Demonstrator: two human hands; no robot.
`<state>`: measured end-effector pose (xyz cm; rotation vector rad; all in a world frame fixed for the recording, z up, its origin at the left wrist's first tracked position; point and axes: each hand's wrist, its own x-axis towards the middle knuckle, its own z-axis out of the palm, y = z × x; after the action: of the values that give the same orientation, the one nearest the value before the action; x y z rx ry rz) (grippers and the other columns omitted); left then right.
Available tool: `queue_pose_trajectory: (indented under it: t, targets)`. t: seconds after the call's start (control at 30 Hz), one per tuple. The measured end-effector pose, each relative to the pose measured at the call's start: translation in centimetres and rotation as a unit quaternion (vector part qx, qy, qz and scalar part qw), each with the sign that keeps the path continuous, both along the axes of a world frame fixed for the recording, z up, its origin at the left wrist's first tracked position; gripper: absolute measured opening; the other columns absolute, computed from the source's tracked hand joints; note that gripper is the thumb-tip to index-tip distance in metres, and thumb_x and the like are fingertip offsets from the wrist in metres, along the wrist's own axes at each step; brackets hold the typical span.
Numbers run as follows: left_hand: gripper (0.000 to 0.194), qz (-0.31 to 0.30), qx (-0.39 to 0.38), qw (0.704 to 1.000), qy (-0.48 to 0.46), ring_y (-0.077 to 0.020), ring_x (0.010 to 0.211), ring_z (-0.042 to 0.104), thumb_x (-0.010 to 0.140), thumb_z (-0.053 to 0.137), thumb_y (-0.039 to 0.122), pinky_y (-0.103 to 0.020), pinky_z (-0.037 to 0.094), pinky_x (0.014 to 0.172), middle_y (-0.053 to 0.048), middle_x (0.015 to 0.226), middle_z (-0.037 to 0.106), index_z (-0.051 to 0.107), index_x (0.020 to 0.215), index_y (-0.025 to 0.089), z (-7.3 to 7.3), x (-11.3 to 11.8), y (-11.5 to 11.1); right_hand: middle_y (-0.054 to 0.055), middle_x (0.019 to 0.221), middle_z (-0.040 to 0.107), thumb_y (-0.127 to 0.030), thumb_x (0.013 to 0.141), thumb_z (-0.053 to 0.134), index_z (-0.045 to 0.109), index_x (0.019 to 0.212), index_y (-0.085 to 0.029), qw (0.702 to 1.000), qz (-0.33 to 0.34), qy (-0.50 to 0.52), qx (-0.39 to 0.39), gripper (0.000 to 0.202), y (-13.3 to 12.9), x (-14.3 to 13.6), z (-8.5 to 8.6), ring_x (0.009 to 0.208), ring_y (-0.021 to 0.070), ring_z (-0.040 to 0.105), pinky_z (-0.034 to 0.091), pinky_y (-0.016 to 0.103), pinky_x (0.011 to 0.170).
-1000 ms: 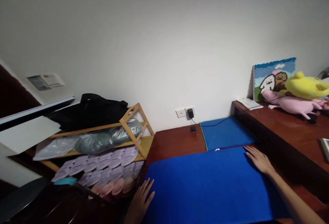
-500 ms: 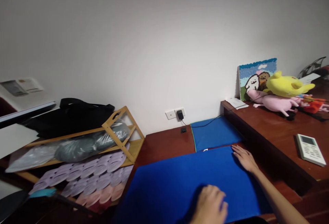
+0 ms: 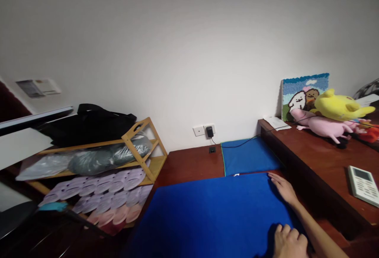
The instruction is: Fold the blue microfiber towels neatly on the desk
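Observation:
A bright blue cloth [image 3: 213,214] lies spread flat over the reddish-brown wooden surface. My right hand [image 3: 282,189] rests on its far right corner, fingers stretched out and lying flat. Closer to me, my left hand [image 3: 290,243] is over the right part of the same cloth, knuckles up and fingers bent downward, slightly apart; its fingertips are partly hidden and nothing shows in its grasp. Behind the spread cloth lies a second blue cloth [image 3: 248,157] with a green edge, near the wall. A small white tag [image 3: 236,175] shows between the two.
A wooden rack [image 3: 152,167] on the left holds slippers [image 3: 118,185], plastic-wrapped bundles and a black bag [image 3: 91,126]. On the raised ledge to the right are plush toys [image 3: 340,106], a fuzzy picture [image 3: 304,96] and a white remote [image 3: 363,185]. A charger [image 3: 209,131] trails a black cord.
My left hand has moved right across the blue cloth, toward its right edge. My right hand stays at the far corner. The view has shifted slightly.

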<state>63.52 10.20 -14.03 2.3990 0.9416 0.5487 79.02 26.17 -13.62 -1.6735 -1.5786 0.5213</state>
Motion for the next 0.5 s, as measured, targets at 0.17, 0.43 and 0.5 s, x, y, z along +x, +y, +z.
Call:
queue_pose_trajectory:
  t: [0.17,0.43,0.5]
  targets:
    - [0.017,0.183,-0.111,0.977,-0.023,-0.0346,0.109,0.065,0.083,0.067,0.033,-0.054,0.047,0.102,-0.015,0.101,0.076,0.075,0.098,0.032,2.7,-2.5,-1.0,0.012,0.121,0.079,-0.074,0.07,0.058,0.083,0.091,-0.025,0.991,-0.036,0.129,0.003,0.058,-0.5,-0.8,2.1,0.121,0.0374,0.069,0.046,0.053,0.115]
    - [0.01,0.238,-0.138,0.953,-0.128,-0.0252,0.08,0.072,0.077,0.071,0.035,-0.036,0.054,0.077,-0.004,0.081,0.076,0.065,0.084,0.032,6.4,-13.5,-2.8,0.012,0.096,0.082,-0.066,0.071,0.061,0.081,0.089,-0.022,0.987,0.019,0.155,0.046,0.052,-1.7,-9.0,8.0,0.088,0.0303,0.076,0.061,0.045,0.083]
    - [0.013,0.253,-0.12,0.946,-0.163,-0.0247,0.078,0.073,0.077,0.072,0.039,-0.035,0.054,0.076,-0.003,0.076,0.075,0.063,0.083,0.032,6.6,-17.2,-3.6,0.011,0.104,0.081,-0.059,0.074,0.061,0.08,0.096,-0.022,0.985,0.058,0.156,0.056,0.047,-1.4,-12.3,10.0,0.083,0.0261,0.074,0.062,0.04,0.076]
